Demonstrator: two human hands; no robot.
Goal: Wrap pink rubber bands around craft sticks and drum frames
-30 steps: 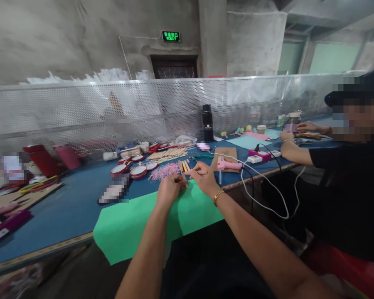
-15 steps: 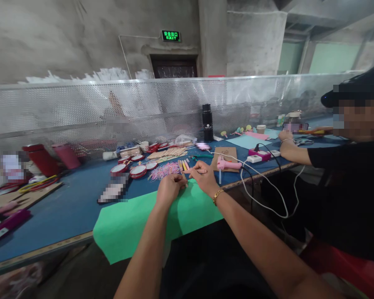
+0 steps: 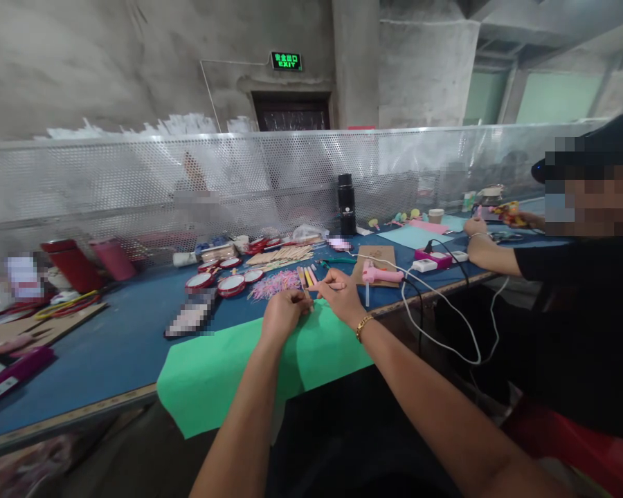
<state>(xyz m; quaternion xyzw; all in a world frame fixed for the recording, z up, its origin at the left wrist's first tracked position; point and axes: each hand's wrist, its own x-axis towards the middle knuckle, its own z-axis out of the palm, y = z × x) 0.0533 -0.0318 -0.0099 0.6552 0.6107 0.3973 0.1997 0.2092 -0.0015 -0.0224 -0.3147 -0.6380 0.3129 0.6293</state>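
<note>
Right hand (image 3: 341, 296): fingers narrowed in a pinch, holding a pale pink pen (image 3: 333, 286) roughly level above the front edge of the tabletop (image 3: 127, 332).

Left hand (image 3: 283, 315): fingertips closed, apparently on a thin stick (image 3: 307, 294), mostly hidden; located just beside the pen's left end.

Change: hands, pen and stick hold nearly the same place as a second ago; judged a steady, fine stage of the handwork, still in progress. At right, a co-worker's far hand now has a mottled, colourful item (image 3: 509, 213) raised.

Beneath the forearms: green cloth (image 3: 210, 370), one piece, draped over the front edge.

Beyond the fingers: coloured sticks (image 3: 311, 275); loose pastel strips (image 3: 276, 284); wooden sticks (image 3: 285, 256).

Right of these: pink glue gun (image 3: 387, 275), partly over cardboard (image 3: 378, 253).

Toward the back edge: black bottle (image 3: 347, 207), upright.
</note>
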